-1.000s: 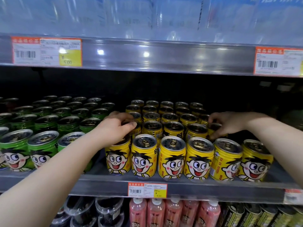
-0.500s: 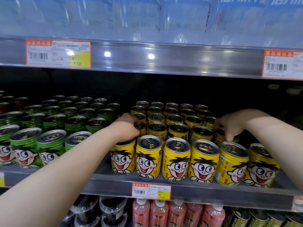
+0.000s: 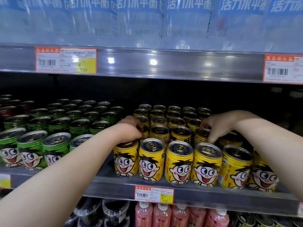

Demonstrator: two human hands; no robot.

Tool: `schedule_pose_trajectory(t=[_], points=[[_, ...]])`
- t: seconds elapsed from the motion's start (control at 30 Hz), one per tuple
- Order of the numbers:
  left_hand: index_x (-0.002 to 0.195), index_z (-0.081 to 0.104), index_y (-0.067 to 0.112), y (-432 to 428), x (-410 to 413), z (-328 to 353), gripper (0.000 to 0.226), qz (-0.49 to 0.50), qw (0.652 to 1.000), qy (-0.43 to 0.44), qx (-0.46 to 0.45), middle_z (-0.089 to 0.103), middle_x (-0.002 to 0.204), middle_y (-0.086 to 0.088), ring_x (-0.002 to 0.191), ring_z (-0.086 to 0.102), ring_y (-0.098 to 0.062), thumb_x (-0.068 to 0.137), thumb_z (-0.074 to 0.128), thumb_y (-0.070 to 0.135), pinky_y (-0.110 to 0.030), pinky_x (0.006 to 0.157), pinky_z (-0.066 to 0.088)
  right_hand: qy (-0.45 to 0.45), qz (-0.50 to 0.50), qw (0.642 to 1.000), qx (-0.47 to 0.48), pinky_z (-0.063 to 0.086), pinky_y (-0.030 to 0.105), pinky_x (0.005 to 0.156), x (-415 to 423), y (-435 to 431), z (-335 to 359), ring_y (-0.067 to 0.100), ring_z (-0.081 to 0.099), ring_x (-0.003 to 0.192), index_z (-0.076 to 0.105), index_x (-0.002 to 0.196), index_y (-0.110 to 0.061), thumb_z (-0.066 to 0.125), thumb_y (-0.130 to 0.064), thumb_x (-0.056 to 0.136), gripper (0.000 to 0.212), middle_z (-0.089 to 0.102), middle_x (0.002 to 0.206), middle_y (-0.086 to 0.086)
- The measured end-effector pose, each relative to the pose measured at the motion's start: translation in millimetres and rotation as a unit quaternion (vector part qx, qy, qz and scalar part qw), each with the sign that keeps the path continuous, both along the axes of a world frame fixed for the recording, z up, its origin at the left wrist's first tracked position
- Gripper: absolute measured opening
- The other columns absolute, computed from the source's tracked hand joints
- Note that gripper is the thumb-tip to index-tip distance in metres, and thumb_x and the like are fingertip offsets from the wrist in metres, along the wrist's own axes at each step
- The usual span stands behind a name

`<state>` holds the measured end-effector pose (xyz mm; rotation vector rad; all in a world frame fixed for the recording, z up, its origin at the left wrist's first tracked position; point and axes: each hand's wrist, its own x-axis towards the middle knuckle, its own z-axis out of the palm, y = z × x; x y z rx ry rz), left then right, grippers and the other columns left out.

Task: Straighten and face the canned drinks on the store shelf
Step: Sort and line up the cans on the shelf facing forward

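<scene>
Yellow cans with a cartoon face stand in rows on the middle shelf (image 3: 114, 192), the front row (image 3: 178, 163) facing out. My left hand (image 3: 129, 130) is curled over a second-row yellow can (image 3: 145, 131) behind the leftmost front can (image 3: 125, 159). My right hand (image 3: 218, 125) grips the rim of a second-row yellow can (image 3: 201, 136) on the right side, fingers around its top. The can bodies under both hands are partly hidden.
Green cans (image 3: 54, 140) with the same face fill the shelf's left half. Above is a shelf edge (image 3: 164, 64) with price tags and blue-labelled bottles (image 3: 139, 18). Below stand pink bottles (image 3: 164, 215) and dark containers (image 3: 105, 213).
The camera has shifted so the shelf sits lower right in view. My right hand has slid left onto a second-row can nearer the middle. My left hand stays on its can.
</scene>
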<state>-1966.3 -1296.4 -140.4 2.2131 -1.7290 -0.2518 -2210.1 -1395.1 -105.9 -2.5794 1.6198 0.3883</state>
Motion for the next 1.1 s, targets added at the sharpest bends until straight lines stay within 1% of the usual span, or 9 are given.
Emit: schedule_pose_trajectory(t=[0.1,0.17,0.27,0.4,0.5,0.63,0.97,1.03,1.1], points=[[0.122,0.058,0.021,-0.3,1.6,0.8,0.040,-0.003,1.000,0.019,0.002,0.050,0.133,-0.003,0.116,0.051,-0.020,0.083,0.066,0.029,-0.023,0.084,0.041,-0.088,0.060,0.994,0.011,0.038,0.028,0.101,20.0,6.2,1.2,0.020,0.042,0.128,0.032,0.142,-0.030,0.067,-0.051,0.077,0.077,0.040,0.145,-0.001],[0.124,0.057,0.021,-0.2,0.9,-0.3,0.043,0.000,1.000,0.026,0.002,0.050,0.133,-0.004,0.117,0.051,-0.021,0.083,0.067,0.029,-0.023,0.085,0.041,-0.093,0.090,0.991,-0.017,0.037,0.029,0.102,34.3,9.4,-6.8,0.020,0.041,0.130,0.032,0.141,-0.030,0.063,-0.055,0.078,0.075,0.038,0.147,0.000],[0.126,0.055,0.020,-0.3,0.8,-2.8,0.046,0.008,0.999,0.032,-0.006,0.045,0.137,-0.005,0.121,0.049,-0.022,0.083,0.067,0.028,-0.022,0.087,0.039,-0.082,0.104,0.991,-0.023,0.037,0.032,0.104,43.5,8.7,-17.7,0.023,0.035,0.135,0.031,0.142,-0.030,0.064,-0.052,0.078,0.075,0.030,0.152,0.001],[0.127,0.055,0.020,0.3,-1.1,-3.9,0.046,0.015,0.999,0.040,-0.016,0.040,0.141,-0.006,0.124,0.047,-0.023,0.083,0.067,0.028,-0.025,0.093,0.041,-0.052,0.105,0.993,0.007,0.036,0.028,0.094,48.0,12.4,-9.4,0.024,0.036,0.134,0.028,0.144,-0.027,0.068,-0.038,0.078,0.079,0.029,0.152,0.002],[0.128,0.054,0.020,1.1,-2.6,-3.4,0.047,0.022,0.999,0.046,-0.016,0.039,0.142,-0.007,0.124,0.046,-0.024,0.083,0.066,0.027,-0.027,0.095,0.042,-0.056,0.111,0.992,-0.009,0.036,0.031,0.099,60.0,18.7,-5.9,0.023,0.035,0.135,0.029,0.143,-0.028,0.069,-0.046,0.076,0.080,0.030,0.152,0.000],[0.125,0.057,0.023,2.1,1.7,-5.5,0.045,0.022,0.996,0.079,-0.023,0.049,0.136,-0.005,0.118,0.052,-0.022,0.081,0.067,0.024,-0.024,0.089,0.045,-0.127,0.150,0.980,-0.022,0.036,0.030,0.101,78.6,24.0,-12.1,0.021,0.038,0.131,0.036,0.139,-0.030,0.062,-0.055,0.078,0.071,0.036,0.148,0.000],[0.115,0.062,0.020,3.9,-0.3,-4.9,0.035,0.042,0.992,0.110,-0.043,0.060,0.121,-0.002,0.106,0.055,-0.018,0.081,0.069,0.025,-0.023,0.080,0.043,-0.138,0.123,0.981,-0.058,0.040,0.028,0.085,87.7,30.3,-22.5,0.022,0.046,0.122,0.039,0.135,-0.026,0.064,-0.049,0.079,0.066,0.042,0.141,0.001],[0.118,0.061,0.020,6.9,2.9,-4.6,0.040,0.034,0.988,0.143,-0.046,0.060,0.117,0.000,0.101,0.054,-0.015,0.079,0.071,0.027,-0.024,0.081,0.043,-0.134,0.127,0.981,-0.066,0.040,0.029,0.088,87.2,32.6,-24.8,0.022,0.043,0.125,0.039,0.137,-0.026,0.062,-0.049,0.081,0.064,0.039,0.143,0.001],[0.121,0.060,0.020,12.9,8.6,-3.2,0.045,0.025,0.971,0.230,-0.061,0.060,0.119,0.000,0.104,0.055,-0.017,0.078,0.071,0.031,-0.028,0.087,0.046,-0.162,0.139,0.974,-0.076,0.039,0.029,0.095,85.8,36.6,-25.5,0.020,0.041,0.128,0.040,0.136,-0.027,0.059,-0.048,0.084,0.060,0.036,0.145,-0.001]])
